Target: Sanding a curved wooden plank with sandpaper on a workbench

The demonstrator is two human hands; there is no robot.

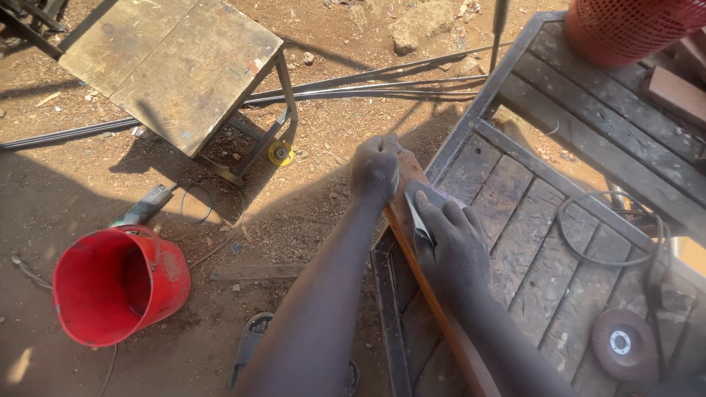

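Sanding a long reddish-brown wooden strip [434,309] lying along the left edge of the metal-framed plank desk [529,220], so here's how it's looking. The left hand [375,169] is closed in a fist around the strip's far end, pinning it down, while the right hand [452,235] is pressing a folded grey sheet of sandpaper [421,197] flat against the wood just below, fingers spread over it. Judging by the grip, rubbing is going on near the far end; the stretch closer to the body is looking untouched, though that's hard to call. A grinder disc [624,342] is sitting near the desk's right edge, a red bucket [118,283] on the dirt.
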